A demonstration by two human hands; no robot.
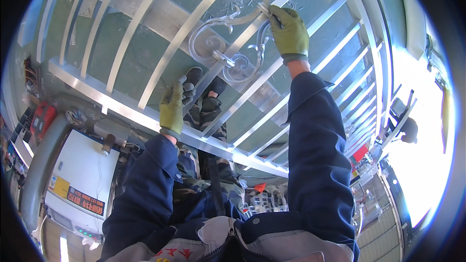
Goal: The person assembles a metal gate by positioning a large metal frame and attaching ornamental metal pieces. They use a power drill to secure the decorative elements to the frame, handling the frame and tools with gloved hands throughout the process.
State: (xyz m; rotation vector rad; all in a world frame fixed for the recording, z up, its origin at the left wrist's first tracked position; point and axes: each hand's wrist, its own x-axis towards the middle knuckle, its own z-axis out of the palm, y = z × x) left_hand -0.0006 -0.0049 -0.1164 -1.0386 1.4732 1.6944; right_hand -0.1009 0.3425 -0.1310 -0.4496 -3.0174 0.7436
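A scrolled metal ornament (211, 43) is set around one long bar (242, 39) of a silvery railing, with collars at its upper and lower ends. My right hand (290, 31), in a yellow-green glove, pinches the ornament's upper end, where a collar meets the bar. Lower down, my left hand (175, 99) is closed at the same bar, its grey-coated fingertips curled against it. Its grip is partly hidden by the glove.
The railing's bottom rail (121, 106) crosses in front of me, and more bars run to both sides. A broad flat metal beam (162, 7) lies beneath them. At the lower left stands a white machine (87, 165), with a red case (42, 120) beside it.
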